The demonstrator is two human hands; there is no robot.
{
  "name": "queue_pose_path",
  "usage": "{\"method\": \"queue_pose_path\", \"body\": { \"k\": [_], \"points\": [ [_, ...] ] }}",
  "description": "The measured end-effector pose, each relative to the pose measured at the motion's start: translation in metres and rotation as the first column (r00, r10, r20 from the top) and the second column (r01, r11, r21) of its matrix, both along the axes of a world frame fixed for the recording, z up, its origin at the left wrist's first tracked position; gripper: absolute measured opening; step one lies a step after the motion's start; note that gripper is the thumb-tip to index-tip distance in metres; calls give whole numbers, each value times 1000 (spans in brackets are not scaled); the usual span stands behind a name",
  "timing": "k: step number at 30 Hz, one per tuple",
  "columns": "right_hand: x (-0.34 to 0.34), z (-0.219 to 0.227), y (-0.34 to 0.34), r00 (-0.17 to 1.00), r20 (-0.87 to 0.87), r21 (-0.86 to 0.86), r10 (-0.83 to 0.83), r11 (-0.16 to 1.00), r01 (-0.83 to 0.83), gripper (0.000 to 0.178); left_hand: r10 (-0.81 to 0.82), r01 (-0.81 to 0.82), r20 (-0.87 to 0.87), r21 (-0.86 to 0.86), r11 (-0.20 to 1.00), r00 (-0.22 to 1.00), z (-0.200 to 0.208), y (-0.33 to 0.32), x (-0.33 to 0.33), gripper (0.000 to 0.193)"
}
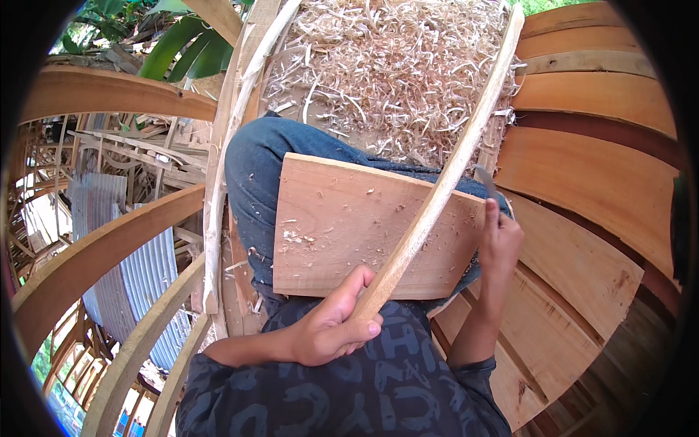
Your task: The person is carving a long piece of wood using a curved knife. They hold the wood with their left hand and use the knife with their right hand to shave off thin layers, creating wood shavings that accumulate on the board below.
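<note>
A long pale wooden stick (429, 207) runs up and to the right from my left hand (331, 328). The fingers of that hand are wrapped round its near end, and the far end reaches past the wood shavings. Under the stick, a flat wooden board (342, 226) lies across my lap, with small chips scattered on it. At the board's right edge my right hand (501, 237) is closed on a knife (486, 178). Its blade points up and away, to the right of the stick and apart from it. The handle is hidden in my fist.
A thick heap of curled wood shavings (393, 73) covers the floor ahead. Curved wooden planks (582, 164) stand close on my right. On the left are curved ribs (109, 240), another long pale strip (233, 131) and corrugated metal sheets (153, 284).
</note>
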State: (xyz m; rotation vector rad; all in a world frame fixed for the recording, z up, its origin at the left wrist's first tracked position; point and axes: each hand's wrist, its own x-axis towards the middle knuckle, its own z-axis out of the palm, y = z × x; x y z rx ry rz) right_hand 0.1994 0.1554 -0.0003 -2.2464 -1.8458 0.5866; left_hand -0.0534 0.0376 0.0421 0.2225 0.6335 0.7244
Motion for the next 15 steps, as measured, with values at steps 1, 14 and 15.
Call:
{"method": "queue_pose_path", "body": {
  "k": [1, 14, 15],
  "points": [
    [23, 1, 15, 994, 29, -15, -105, 994, 106, 67, 2, -2, 28, 5, 1000, 1000, 2, -4, -5, 38],
    [-55, 17, -35, 897, -183, -20, 403, 910, -413, 65, 19, -8, -129, 83, 996, 991, -18, 5, 4, 47],
    [-50, 15, -31, 895, -159, -18, 417, 905, -425, 65, 30, -15, -157, 99, 995, 987, -18, 6, 7, 48]
  ]
}}
